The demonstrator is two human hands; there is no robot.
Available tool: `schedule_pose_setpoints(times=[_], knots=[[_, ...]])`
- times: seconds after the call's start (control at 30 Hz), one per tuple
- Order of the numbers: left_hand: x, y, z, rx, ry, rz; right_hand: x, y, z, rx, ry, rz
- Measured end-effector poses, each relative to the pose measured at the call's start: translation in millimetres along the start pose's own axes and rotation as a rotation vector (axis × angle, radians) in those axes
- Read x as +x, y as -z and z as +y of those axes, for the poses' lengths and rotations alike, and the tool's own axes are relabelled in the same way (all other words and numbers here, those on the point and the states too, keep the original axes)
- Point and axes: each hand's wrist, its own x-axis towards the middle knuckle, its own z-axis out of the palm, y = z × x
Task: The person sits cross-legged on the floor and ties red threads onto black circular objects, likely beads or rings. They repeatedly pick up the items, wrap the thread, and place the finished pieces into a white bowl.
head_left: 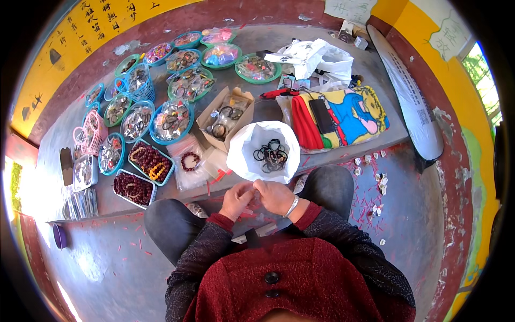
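Note:
My left hand (236, 200) and my right hand (275, 196) meet over my lap, fingertips pinched together. Whatever is between the fingers is too small or hidden to make out. Just beyond them stands a white bag (240, 155) with its mouth spread wide; the right fingers are close to its near rim. Inside lies a loose tangle of black cord loops (271, 153). A silver bangle (292, 206) circles my right wrist. Left of the bag, a cardboard box (207, 114) holds bagged trinkets, and a dark red bead bracelet (190, 161) rests on clear plastic bags (188, 178).
Many round baskets (170, 142) of packaged trinkets cover the platform's left side, near trays of dark beads (133, 189). To the right, a black phone (322, 116) lies on a colourful folded cloth (357, 115). A white plastic bag (311, 59) sits behind. Red scraps litter the floor.

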Motion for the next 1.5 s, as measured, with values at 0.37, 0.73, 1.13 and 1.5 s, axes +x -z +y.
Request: schedule_pose_setpoints(times=[0.37,0.73,1.13,1.5], knots=[[8,8,-22,0.157,-0.223,0.241,-4,-15,-12,-0.119,0.299,0.019],[3,39,36,0.401,-0.258,0.310,80,40,71,-0.058,0.147,0.209],[18,46,41,0.605,-0.298,0.343,97,-27,195,-0.354,-0.547,-0.206],[25,55,28,0.661,-0.214,0.329,114,38,134,0.024,-0.613,-0.281]])
